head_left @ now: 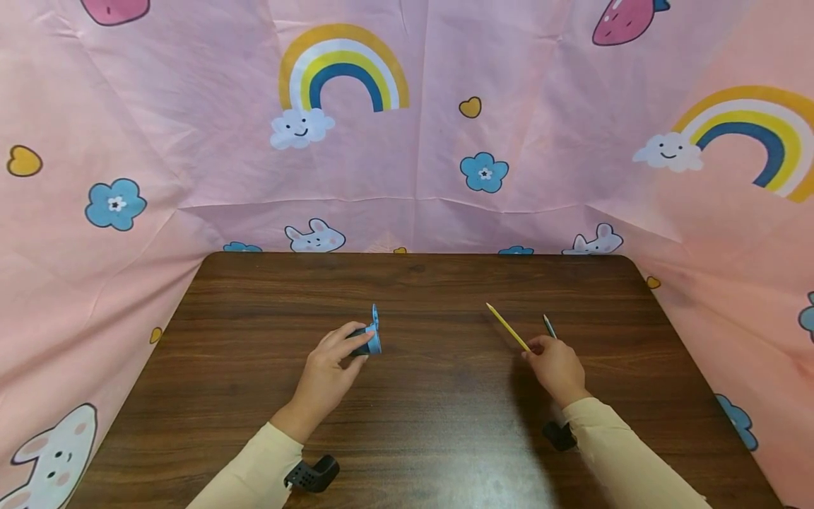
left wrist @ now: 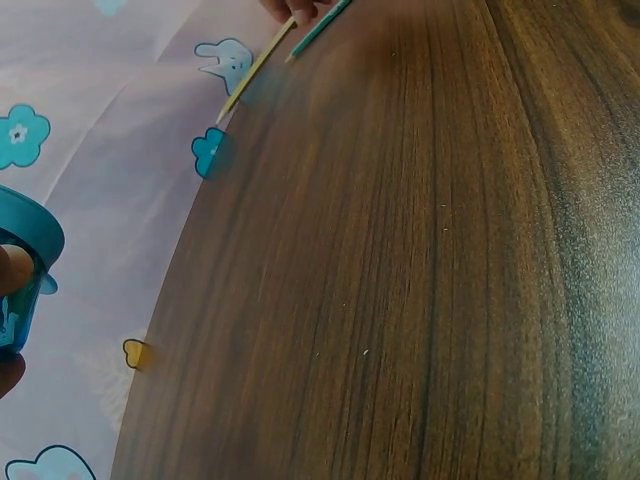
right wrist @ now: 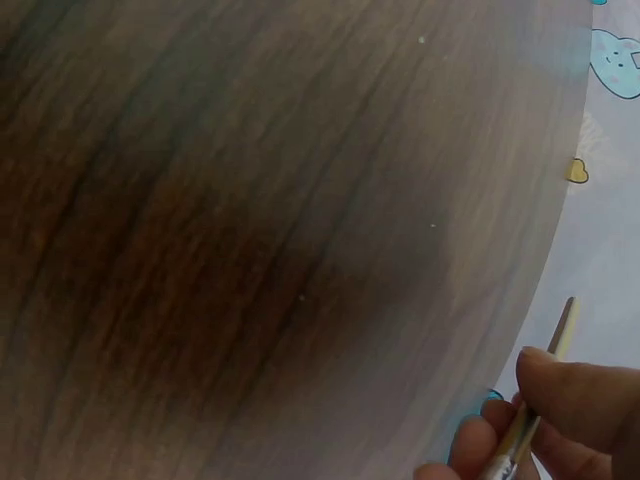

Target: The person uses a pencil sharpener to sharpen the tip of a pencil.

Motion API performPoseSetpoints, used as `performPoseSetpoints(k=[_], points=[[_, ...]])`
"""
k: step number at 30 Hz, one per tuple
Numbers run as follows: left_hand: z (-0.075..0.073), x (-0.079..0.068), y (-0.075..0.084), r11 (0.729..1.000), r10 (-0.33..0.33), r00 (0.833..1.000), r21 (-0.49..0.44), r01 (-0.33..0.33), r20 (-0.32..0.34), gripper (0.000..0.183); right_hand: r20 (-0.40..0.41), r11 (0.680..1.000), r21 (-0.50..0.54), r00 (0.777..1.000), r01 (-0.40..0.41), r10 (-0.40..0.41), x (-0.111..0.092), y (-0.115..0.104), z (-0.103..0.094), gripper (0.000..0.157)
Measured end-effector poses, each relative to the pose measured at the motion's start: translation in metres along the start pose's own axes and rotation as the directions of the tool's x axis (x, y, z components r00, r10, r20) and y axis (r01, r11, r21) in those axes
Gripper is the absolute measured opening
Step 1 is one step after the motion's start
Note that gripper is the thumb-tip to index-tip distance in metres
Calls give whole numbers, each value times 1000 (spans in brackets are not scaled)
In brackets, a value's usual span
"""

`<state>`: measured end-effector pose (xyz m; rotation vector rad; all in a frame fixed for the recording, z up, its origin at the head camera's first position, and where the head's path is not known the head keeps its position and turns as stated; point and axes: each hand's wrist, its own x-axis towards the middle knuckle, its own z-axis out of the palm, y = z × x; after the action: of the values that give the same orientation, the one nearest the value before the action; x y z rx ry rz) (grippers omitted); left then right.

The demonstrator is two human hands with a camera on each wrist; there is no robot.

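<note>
My left hand [head_left: 327, 378] holds a small blue container [head_left: 374, 341] above the table, thumb on one side and fingers on the other. Its thin blue lid [head_left: 375, 315] stands raised. In the left wrist view only part of this container [left wrist: 25, 235] shows at the left edge. Over the right half of the table, my right hand [head_left: 556, 369] pinches a yellow pencil [head_left: 507, 327], its point directed away and leftward. In the right wrist view thumb and fingers close on this pencil [right wrist: 563, 335]. A blue-green pencil [head_left: 550, 326] shows just beyond the right hand, which partly hides it.
Both hands are over a dark wood-grain table [head_left: 413, 283]. Pink cloth [head_left: 439, 141] printed with rainbows, flowers and rabbits hangs behind it and along both sides. A black wrist device [head_left: 314, 474] is on the left sleeve, another [head_left: 559, 435] by the right one.
</note>
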<state>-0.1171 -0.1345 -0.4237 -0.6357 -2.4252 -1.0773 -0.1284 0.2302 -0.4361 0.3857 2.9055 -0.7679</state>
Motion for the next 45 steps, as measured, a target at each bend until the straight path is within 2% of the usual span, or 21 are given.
performPoseSetpoints(k=[24, 32, 45], points=[[1, -1, 2, 999, -41, 999, 3, 41, 13, 41, 18, 999, -35, 1000, -8, 8, 4, 9, 13, 21], [2, -2, 3, 999, -48, 999, 7, 47, 15, 41, -10, 998, -55, 1000, 16, -16, 4, 12, 17, 21], [3, -3, 3, 998, -63, 998, 5, 63, 15, 41, 15, 997, -83, 1000, -13, 14, 4, 13, 20, 19]])
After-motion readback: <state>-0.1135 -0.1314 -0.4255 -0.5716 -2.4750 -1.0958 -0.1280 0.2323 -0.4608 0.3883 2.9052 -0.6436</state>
